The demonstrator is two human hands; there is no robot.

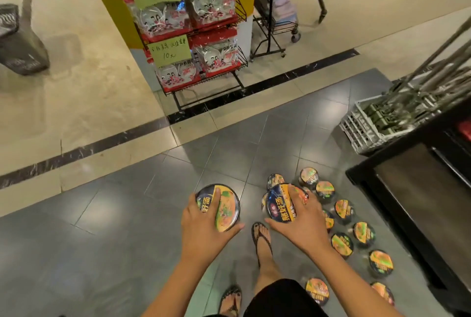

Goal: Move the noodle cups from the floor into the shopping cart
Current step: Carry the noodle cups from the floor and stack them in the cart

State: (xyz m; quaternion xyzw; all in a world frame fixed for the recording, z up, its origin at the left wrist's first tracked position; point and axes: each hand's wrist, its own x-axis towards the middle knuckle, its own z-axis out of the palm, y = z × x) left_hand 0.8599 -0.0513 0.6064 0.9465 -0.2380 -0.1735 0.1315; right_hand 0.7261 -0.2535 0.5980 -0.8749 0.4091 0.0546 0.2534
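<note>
My left hand (204, 222) grips a noodle cup (226, 211) from above, lid up, held over the grey floor tiles. My right hand (303, 220) grips a second noodle cup (279, 203) the same way, just left of the pile. Several more noodle cups (342, 242) with dark lids and orange pictures stand on the floor at the lower right in a loose row. The metal bars of what looks like a shopping cart (433, 67) reach in from the right edge.
A wire rack of red packaged goods (204, 44) with green price signs stands ahead. A black shelf unit (407, 181) and a white crate (362, 125) sit at the right. My sandalled feet (262, 237) are beside the cups. A dark basket (17, 44) lies far left.
</note>
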